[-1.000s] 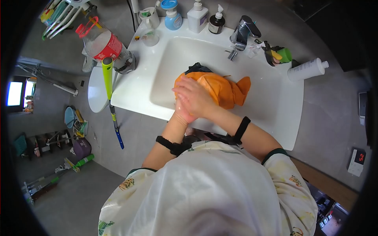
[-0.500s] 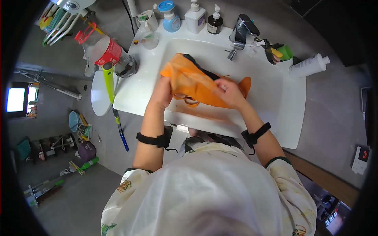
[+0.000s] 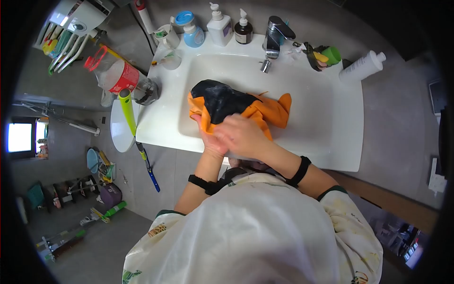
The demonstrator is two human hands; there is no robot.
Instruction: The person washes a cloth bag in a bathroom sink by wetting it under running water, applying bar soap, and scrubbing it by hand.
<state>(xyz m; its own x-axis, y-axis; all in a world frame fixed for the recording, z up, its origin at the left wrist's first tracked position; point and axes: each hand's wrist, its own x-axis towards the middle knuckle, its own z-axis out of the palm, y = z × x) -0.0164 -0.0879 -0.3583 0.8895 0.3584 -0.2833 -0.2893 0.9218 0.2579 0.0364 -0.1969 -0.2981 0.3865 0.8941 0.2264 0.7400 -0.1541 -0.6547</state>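
A wet-looking orange and black cloth item [image 3: 220, 97] lies bunched in the white sink [image 3: 326, 128], its black side facing up on the left. Its exact kind does not show. My left hand [image 3: 212, 142] grips its near left edge from below, thumb up against the orange fabric. Over that same edge, my right hand [image 3: 243, 136] is curled, its fingers bent against the cloth close to my left palm and slightly blurred. The orange right end of the cloth rests loose on the basin floor.
Behind the basin stand a chrome faucet [image 3: 273, 40], a dark pump bottle [image 3: 243, 29], a white pump bottle [image 3: 220, 26] and a blue-topped bottle [image 3: 191, 31]. A white bottle [image 3: 362, 67] lies at the right corner. At left are a large plastic bottle [image 3: 124, 76] and a green-handled stick [image 3: 127, 111].
The cloth has turned so its black side faces up. My right hand has moved left and toward me, beside my left hand. The view has shifted slightly.
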